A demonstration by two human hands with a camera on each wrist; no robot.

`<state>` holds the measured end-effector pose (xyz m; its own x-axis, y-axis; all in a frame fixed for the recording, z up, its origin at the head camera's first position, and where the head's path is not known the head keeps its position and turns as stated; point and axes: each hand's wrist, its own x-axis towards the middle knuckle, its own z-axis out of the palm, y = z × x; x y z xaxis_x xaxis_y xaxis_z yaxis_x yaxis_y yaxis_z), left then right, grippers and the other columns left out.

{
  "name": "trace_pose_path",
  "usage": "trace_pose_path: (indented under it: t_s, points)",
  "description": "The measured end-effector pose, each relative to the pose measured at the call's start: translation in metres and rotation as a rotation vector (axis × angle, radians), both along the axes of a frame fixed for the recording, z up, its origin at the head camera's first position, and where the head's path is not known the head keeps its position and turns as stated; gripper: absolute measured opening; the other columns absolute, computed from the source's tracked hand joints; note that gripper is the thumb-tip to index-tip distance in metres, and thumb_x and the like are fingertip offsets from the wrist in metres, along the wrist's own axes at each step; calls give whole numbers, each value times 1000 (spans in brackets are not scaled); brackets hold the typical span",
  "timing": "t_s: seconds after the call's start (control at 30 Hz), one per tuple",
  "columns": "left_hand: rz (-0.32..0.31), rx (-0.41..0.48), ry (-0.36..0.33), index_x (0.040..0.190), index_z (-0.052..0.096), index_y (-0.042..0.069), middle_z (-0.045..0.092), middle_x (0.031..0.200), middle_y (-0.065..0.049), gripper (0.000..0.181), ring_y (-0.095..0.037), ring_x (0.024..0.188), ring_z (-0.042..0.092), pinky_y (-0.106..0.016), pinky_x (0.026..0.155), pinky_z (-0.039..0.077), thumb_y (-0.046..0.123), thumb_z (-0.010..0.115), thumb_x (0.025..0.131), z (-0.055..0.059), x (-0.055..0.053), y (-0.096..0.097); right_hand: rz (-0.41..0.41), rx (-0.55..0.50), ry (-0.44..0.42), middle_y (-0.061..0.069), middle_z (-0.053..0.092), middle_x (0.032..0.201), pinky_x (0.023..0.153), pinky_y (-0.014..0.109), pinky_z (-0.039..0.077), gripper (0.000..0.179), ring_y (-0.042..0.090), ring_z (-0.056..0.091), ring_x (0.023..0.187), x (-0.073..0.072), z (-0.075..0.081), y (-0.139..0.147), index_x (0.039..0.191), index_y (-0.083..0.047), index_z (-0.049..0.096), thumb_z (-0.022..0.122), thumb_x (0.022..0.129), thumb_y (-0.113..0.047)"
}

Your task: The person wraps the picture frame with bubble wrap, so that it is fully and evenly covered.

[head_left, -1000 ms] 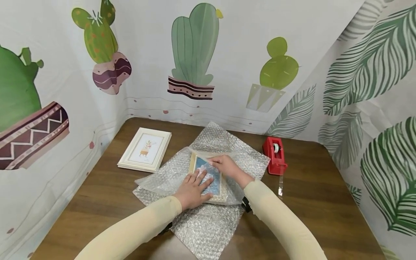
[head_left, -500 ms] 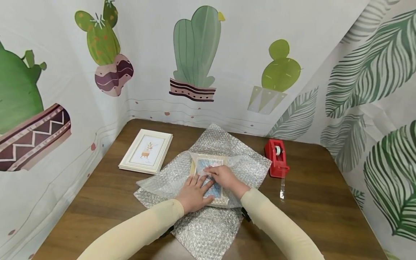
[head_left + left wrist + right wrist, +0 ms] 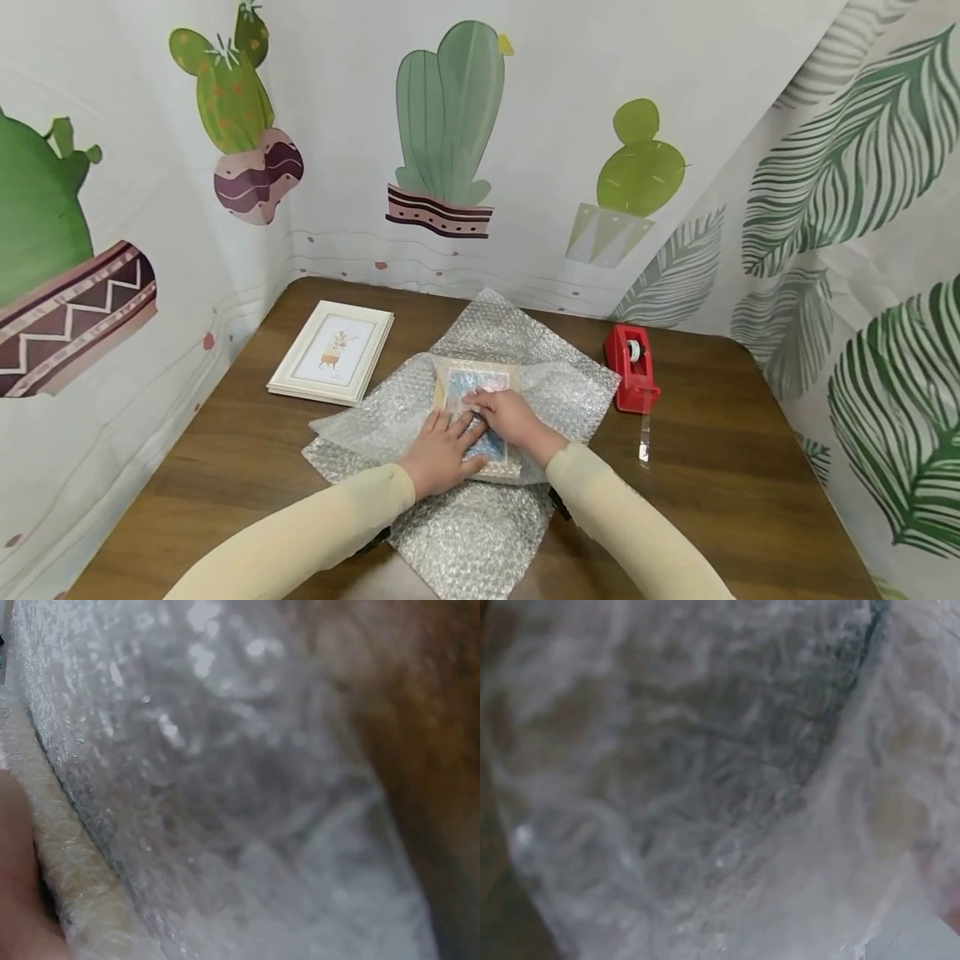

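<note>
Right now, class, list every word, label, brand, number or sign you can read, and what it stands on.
None can be read.
White framed picture: any tiny marks are too small to read.
Red tape dispenser: no lettering visible.
Blue picture under bubble wrap: too blurred to tell.

The bench has a brown wood-grain top with rounded far corners. Directly on it lie a stack of cream picture frames at the far left, a bubble-wrap sheet set cornerwise in the middle, and a red tape dispenser just beside the sheet's right corner.
</note>
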<state>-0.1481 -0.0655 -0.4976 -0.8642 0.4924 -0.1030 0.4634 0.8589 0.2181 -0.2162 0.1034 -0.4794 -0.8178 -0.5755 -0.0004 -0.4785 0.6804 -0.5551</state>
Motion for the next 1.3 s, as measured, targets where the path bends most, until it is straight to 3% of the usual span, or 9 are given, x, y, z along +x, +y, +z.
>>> trace_pose_path:
  t_s: [0.2, 0.33, 0.53, 0.63, 0.73, 0.83, 0.93, 1.07, 1.3]
  points:
    - [-19, 14, 55, 157, 40, 11, 45, 162, -7, 63, -50, 148, 38, -60, 126, 25, 49, 43, 107, -4, 3, 3, 4, 26, 16, 19, 62, 142, 114, 51, 46, 32, 36, 57, 138, 2, -3, 2, 133, -5, 68, 55, 104, -9]
    - [-8, -42, 166, 152, 47, 12, 53, 156, -6, 59, -47, 143, 47, -57, 125, 30, 48, 47, 106, -2, 7, 4, 19, 52, -18, 19, 57, 148, 119, 52, 41, 36, 36, 51, 144, 3, -2, 1, 138, -3, 63, 51, 104, -4]
    - [-18, -241, 562, 140, 63, 21, 66, 139, 5, 53, -18, 121, 62, -36, 100, 49, 56, 51, 102, -7, 15, 6, 59, 100, 2, 19, 55, 151, 121, 52, 39, 41, 36, 46, 148, 7, -2, -1, 141, -1, 60, 46, 103, 4]
    - [-43, -228, 783, 127, 68, 21, 66, 119, 6, 47, -12, 99, 57, -27, 77, 43, 57, 59, 97, -12, 13, 7, 73, 115, 18, 19, 54, 152, 122, 52, 38, 39, 37, 44, 149, 8, -3, -1, 142, -1, 59, 48, 104, -1]
    - [-41, -191, 875, 122, 64, 18, 60, 113, 2, 50, -13, 95, 53, -25, 75, 42, 57, 67, 91, -14, 11, 8, 89, 137, 45, 19, 53, 153, 123, 52, 37, 38, 38, 44, 149, 10, -4, 0, 141, 0, 59, 48, 105, -5]
    - [-2, -170, 787, 134, 58, 9, 61, 132, -5, 68, -19, 117, 58, -29, 95, 50, 59, 69, 89, -12, 9, 8, 95, 188, 67, 18, 51, 154, 124, 54, 34, 40, 37, 43, 150, 11, -3, 1, 143, -1, 57, 47, 105, -6]
    - [30, -112, 572, 147, 48, -1, 53, 152, -16, 80, -28, 140, 52, -39, 114, 48, 56, 66, 94, -9, 7, 7, 92, 240, 85, 16, 53, 154, 124, 56, 33, 41, 35, 43, 150, 12, -2, 1, 144, -4, 58, 47, 104, -4]
    - [56, -7, 304, 155, 36, -6, 41, 162, -21, 81, -33, 150, 44, -45, 121, 41, 47, 62, 99, -6, 4, 7, 96, 273, 88, 14, 53, 154, 125, 55, 32, 43, 33, 42, 151, 11, -3, 2, 145, -3, 56, 46, 104, -2]
    - [106, -18, 150, 156, 31, -8, 39, 162, -24, 79, -34, 152, 40, -49, 124, 36, 45, 55, 103, 2, 6, 9, 145, 202, 44, 17, 44, 160, 126, 52, 30, 49, 37, 38, 153, 9, -1, 8, 150, 1, 48, 44, 101, -5]
